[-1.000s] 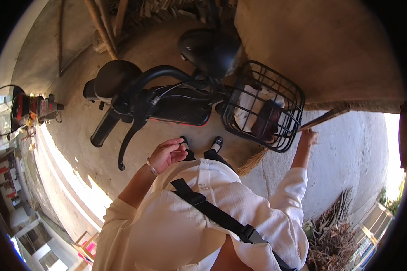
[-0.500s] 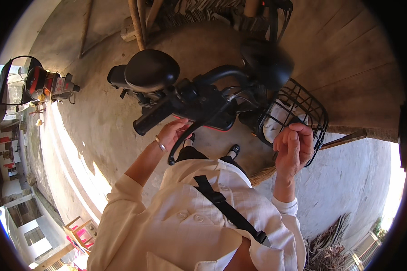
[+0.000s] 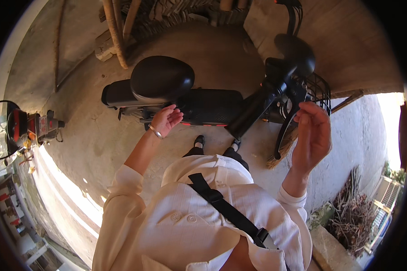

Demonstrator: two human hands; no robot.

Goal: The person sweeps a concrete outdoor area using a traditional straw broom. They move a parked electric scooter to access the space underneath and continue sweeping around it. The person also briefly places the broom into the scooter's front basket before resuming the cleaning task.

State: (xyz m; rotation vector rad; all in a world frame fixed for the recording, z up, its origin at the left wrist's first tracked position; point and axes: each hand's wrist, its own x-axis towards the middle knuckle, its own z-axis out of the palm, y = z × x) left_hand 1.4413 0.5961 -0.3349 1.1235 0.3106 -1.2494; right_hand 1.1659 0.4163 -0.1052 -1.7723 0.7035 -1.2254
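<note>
A black electric scooter stands in front of me, with a rounded black saddle (image 3: 162,79) and a flat footboard (image 3: 212,101). Its handlebar grip (image 3: 253,113) points down toward me, with a curved brake lever (image 3: 282,137) beside it. My left hand (image 3: 167,121), wearing a bangle (image 3: 156,132), hangs just below the saddle, open with the fingers loosely stretched. Close to the brake lever and the black wire basket (image 3: 323,88), my right hand (image 3: 313,135) has its fingers curled in. Whatever it may hold is hidden.
At the far left stands another vehicle, red and black (image 3: 31,126). Wooden poles (image 3: 115,34) lean near stacked tiles (image 3: 185,13) at the back. A broom head (image 3: 282,153) lies by the wall, and dry brushwood (image 3: 350,221) is heaped at the lower right.
The handlebar has swung away to the right in view, uncovering the footboard. My left hand has moved up toward the saddle, and my right hand has shifted right, beside the brake lever.
</note>
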